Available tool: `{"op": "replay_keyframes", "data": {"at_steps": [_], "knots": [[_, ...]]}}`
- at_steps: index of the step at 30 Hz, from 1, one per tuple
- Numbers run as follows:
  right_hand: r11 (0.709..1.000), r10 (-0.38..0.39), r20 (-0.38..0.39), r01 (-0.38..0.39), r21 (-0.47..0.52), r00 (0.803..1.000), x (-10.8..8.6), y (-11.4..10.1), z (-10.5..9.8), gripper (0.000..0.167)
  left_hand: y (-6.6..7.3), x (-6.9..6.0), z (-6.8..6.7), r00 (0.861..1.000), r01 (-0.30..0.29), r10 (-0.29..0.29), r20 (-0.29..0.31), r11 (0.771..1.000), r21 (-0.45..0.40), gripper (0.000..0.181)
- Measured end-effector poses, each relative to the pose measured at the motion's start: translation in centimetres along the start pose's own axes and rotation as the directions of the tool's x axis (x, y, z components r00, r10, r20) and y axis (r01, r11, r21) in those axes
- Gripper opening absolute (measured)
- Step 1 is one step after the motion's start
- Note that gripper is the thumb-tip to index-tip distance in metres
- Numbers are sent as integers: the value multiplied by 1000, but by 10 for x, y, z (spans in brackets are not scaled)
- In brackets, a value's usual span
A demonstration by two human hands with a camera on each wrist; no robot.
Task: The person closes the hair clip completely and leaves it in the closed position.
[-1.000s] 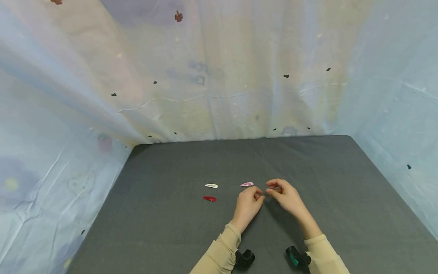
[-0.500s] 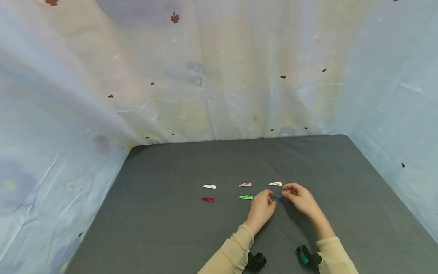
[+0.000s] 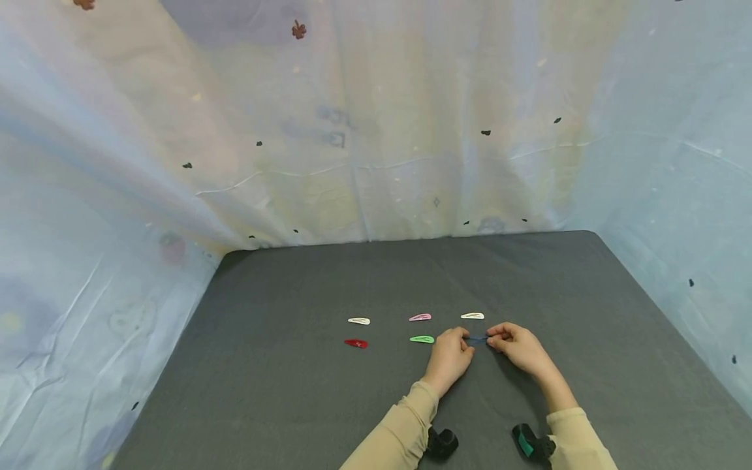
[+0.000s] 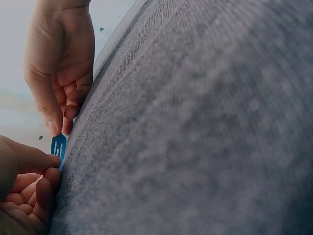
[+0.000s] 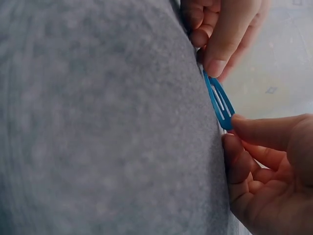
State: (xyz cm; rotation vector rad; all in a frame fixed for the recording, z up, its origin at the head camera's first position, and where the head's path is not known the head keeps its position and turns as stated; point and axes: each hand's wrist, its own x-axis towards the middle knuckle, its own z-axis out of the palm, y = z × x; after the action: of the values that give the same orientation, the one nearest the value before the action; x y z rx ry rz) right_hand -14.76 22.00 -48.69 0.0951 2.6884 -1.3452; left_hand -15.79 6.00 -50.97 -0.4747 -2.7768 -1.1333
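Observation:
A blue snap hair clip (image 5: 219, 102) with long slots is stretched between both hands, close to the table. My left hand (image 3: 449, 358) pinches one end of it between thumb and index finger. The other end is pinched by my right hand (image 3: 521, 348) in the same way. Just left of the left hand lies a green hair clip (image 3: 422, 339). Beyond the hands are a whitish hair clip (image 3: 472, 316) and a pink one, the pink hair clip (image 3: 420, 317). Fingertips hide both ends of the blue clip.
Farther left on the dark grey table (image 3: 264, 391) lie a cream hair clip (image 3: 359, 321) and a red hair clip (image 3: 356, 343). A pale printed curtain (image 3: 399, 130) hangs behind the table's far edge and along the sides.
Both hands have moved right, uncovering the green clip and the right whitish clip. In the last half second the right hand has come slightly nearer and taken hold of the blue clip's end.

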Motion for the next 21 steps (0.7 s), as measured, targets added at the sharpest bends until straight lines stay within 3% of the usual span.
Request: {"op": "replay_keyframes", "data": {"at_steps": [10, 21], "knots": [[1000, -4, 10, 4, 10, 1000, 0, 2, 1, 17, -2, -1, 0, 1000, -9, 9, -6, 1000, -14, 19], [972, 7, 52, -19, 235, 999, 4, 10, -2, 27, -4, -1, 2, 1000, -15, 14, -18, 998, -58, 15]]}}
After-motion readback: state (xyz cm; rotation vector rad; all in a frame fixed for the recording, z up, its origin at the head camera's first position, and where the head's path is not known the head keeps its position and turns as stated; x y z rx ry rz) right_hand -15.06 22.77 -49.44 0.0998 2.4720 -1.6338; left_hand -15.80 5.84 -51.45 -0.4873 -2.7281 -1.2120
